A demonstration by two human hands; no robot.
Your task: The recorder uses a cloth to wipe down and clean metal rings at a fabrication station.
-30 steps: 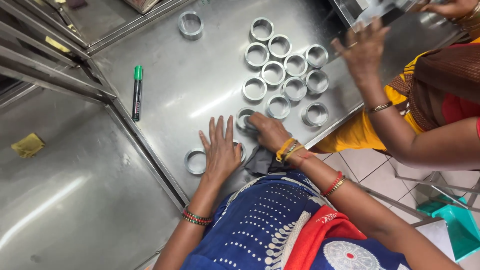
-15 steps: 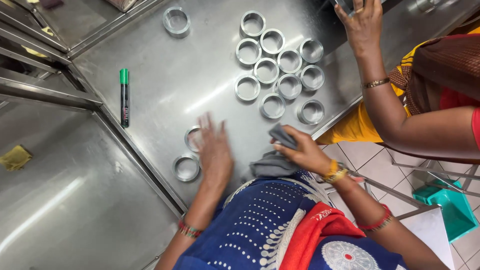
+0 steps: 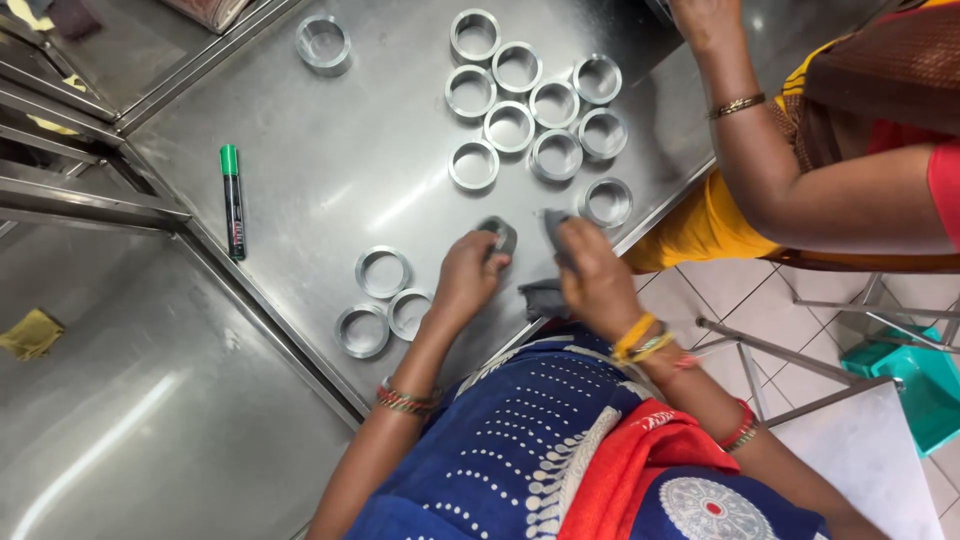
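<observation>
In the head view, the person's left hand [image 3: 468, 278] curls its fingers around a metal ring [image 3: 499, 236] lifted at the steel table's [image 3: 330, 190] near edge, at about six o'clock from the cluster of rings [image 3: 530, 100]. The right hand [image 3: 590, 270] pinches a grey cloth [image 3: 553, 228] just beside that ring, at its three o'clock. Three more rings [image 3: 383, 300] lie at eight o'clock; a green marker [image 3: 232, 200] lies at nine o'clock. A co-worker's arm [image 3: 770, 160] reaches in at two o'clock.
</observation>
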